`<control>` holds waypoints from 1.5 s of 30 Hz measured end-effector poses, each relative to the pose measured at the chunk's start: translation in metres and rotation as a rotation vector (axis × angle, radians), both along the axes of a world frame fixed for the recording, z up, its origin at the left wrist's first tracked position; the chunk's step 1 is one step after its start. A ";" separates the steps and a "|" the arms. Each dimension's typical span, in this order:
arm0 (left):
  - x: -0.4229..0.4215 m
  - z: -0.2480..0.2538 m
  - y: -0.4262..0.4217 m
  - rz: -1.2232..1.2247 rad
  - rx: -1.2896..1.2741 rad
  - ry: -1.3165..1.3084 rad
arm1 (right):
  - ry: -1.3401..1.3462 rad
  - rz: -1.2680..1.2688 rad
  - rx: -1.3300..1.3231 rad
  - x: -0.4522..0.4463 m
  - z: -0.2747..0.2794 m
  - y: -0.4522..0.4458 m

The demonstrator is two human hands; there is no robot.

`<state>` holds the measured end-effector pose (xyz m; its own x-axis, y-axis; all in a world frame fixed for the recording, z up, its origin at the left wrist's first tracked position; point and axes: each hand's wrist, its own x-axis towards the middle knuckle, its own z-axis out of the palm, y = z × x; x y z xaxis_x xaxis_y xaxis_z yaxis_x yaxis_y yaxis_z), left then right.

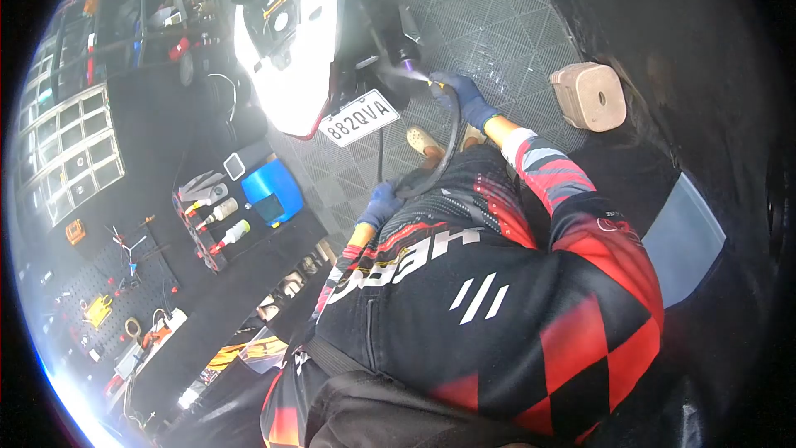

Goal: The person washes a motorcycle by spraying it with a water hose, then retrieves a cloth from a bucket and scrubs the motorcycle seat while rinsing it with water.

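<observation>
My right hand [466, 99], in a dark blue glove, is closed around a spray nozzle at the end of a black hose [452, 137]. A whitish jet leaves its yellowish tip toward the rear underside of a white scooter [300, 58], near a purple-tinted part [408, 65]. The hose curves down to my left hand [381, 204], also in a blue glove, whose fingers are wrapped round it near my thigh. A white licence plate [360, 118] hangs tilted at the scooter's tail. Parts of my fingers and most of the nozzle body are hidden.
A beige plastic stool [590, 97] stands at right on the grey grid floor tiles [477, 8]. At left are a blue container [274, 191], a rack with spray bottles [207, 216], a pegboard with tools [112, 315] and shelves. A grey panel [684, 241] is at lower right.
</observation>
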<state>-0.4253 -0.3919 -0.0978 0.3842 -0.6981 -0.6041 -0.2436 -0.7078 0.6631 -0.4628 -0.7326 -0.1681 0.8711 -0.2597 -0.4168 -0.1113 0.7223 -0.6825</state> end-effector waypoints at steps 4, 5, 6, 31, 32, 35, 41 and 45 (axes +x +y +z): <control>0.000 0.003 -0.005 -0.009 0.137 -0.091 | 0.045 0.014 -0.476 0.019 -0.015 -0.014; 0.000 0.000 -0.003 -0.006 0.137 -0.092 | 0.043 0.016 -0.476 0.028 -0.020 -0.015; 0.001 -0.009 0.004 0.028 0.082 -0.022 | -0.058 -0.022 -0.520 0.039 -0.032 -0.012; -0.002 0.001 -0.016 -0.061 0.225 -0.047 | 0.047 0.148 0.245 0.122 -0.037 0.009; -0.004 0.007 -0.020 -0.062 0.226 -0.047 | 0.039 0.170 0.211 0.117 -0.046 0.016; -0.007 0.011 -0.024 -0.054 0.141 -0.051 | 0.007 0.084 0.269 0.106 -0.030 0.015; 0.001 0.017 -0.034 -0.072 0.086 -0.010 | -0.064 0.065 0.160 0.119 0.038 -0.036; 0.010 -0.015 -0.020 -0.167 0.099 -0.065 | -0.211 0.015 0.155 0.120 0.061 -0.046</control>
<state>-0.4155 -0.4119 -0.1132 0.3087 -0.6937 -0.6508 -0.4027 -0.7152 0.5713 -0.3427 -0.7789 -0.1069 0.9462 -0.1936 -0.2594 0.0106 0.8196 -0.5728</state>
